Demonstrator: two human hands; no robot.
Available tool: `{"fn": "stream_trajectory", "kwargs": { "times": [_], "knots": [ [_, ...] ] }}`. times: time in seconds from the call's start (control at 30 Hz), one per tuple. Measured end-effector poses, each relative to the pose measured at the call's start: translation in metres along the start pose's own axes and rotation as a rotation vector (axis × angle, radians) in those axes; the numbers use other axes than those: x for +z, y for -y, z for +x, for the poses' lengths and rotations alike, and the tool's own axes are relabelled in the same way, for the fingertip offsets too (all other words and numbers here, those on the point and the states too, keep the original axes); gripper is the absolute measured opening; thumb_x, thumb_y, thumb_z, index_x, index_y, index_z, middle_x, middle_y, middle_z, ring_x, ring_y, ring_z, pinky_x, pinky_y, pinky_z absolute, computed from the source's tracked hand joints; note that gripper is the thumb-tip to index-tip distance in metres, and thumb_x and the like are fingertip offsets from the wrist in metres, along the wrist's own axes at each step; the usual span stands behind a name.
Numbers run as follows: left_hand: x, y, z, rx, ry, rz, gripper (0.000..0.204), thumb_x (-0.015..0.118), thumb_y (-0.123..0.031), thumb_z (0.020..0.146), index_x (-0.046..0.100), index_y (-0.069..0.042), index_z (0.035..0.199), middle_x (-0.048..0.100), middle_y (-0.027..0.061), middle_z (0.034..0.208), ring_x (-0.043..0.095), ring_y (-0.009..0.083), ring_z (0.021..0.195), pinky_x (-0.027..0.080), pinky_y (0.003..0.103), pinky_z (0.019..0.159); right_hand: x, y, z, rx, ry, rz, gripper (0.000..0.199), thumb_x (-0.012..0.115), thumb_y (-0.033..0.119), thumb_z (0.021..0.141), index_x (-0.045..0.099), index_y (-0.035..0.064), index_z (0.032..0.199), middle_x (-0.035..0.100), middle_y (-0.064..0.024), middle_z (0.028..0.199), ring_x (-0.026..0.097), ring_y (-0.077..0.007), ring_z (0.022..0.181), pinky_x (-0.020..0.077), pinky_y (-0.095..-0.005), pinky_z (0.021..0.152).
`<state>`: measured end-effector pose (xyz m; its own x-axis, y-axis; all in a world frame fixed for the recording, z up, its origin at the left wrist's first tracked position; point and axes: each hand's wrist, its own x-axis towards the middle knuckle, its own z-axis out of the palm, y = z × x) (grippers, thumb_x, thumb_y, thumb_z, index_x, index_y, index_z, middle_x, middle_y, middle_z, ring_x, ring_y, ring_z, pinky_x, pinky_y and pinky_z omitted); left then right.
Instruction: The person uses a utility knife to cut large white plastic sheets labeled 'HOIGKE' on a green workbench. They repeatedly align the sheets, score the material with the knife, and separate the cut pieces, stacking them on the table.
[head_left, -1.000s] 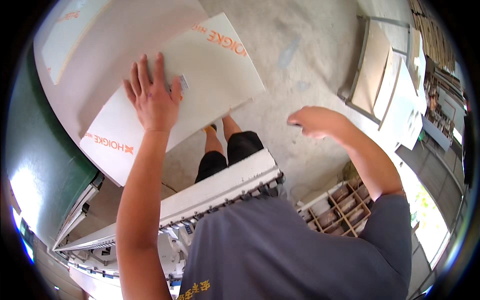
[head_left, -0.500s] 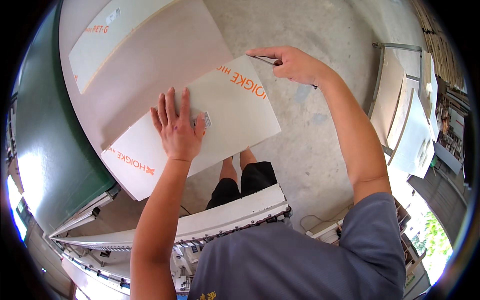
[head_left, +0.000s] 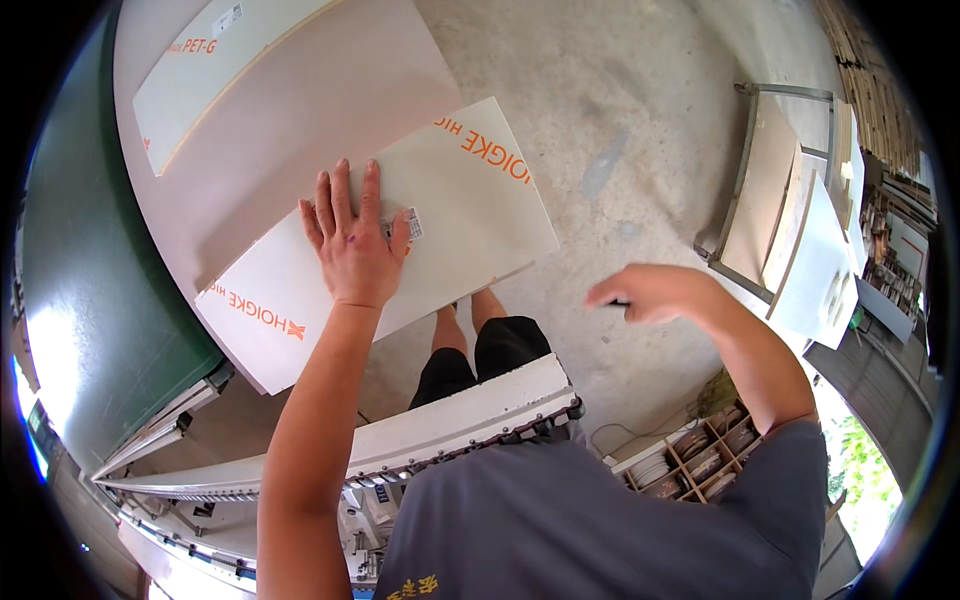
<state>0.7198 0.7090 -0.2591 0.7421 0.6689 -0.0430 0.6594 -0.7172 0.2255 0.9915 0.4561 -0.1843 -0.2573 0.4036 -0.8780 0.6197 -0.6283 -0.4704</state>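
My left hand lies flat with spread fingers on a white rectangular panel with orange print, beside a small white label. The panel rests at an angle on a pale table top, its right end jutting out over the floor. Off the panel's right end, above the floor, my right hand is curled and slightly blurred. A thin dark tool shows a little below its fingers; its exact kind is hard to make out.
Another white panel lies farther back on the pale table top. A green machine cover stands at the left. On the right, a metal-framed cart carries boards. A compartment box with rolls stands low at the right.
My right hand has left the panel's far right corner and swung toward me, down beyond its right end. The left hand stays pressed on the panel.
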Motion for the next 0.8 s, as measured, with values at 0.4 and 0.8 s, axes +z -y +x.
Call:
{"fn": "stream_trajectory", "kwargs": {
  "times": [0.4,0.8],
  "knots": [
    [0.001,0.003,-0.001,0.001,-0.008,0.006,0.067,0.063,-0.041,0.094,0.042,-0.021,0.154,0.034,0.0112,0.160,0.027,0.0356,0.150,0.014,0.056,0.124,-0.145,0.092,0.061,-0.092,-0.584,0.212,0.068,0.048,-0.005,0.080,0.057,0.0146,0.145,0.065,-0.0065,0.092,0.056,-0.0181,0.074,0.0472,-0.0299,0.068],
    [0.002,0.001,-0.001,-0.001,-0.041,-0.005,0.066,0.064,-0.041,0.093,0.045,-0.020,0.153,0.036,0.0111,0.159,0.028,0.0348,0.149,0.016,0.056,0.123,-0.029,0.050,0.017,-0.056,-0.160,-0.079,0.063,0.054,-0.010,0.080,0.058,0.0097,0.140,0.063,-0.0152,0.135,0.062,-0.0303,0.122,0.0484,-0.0385,0.102]
  ]
}}
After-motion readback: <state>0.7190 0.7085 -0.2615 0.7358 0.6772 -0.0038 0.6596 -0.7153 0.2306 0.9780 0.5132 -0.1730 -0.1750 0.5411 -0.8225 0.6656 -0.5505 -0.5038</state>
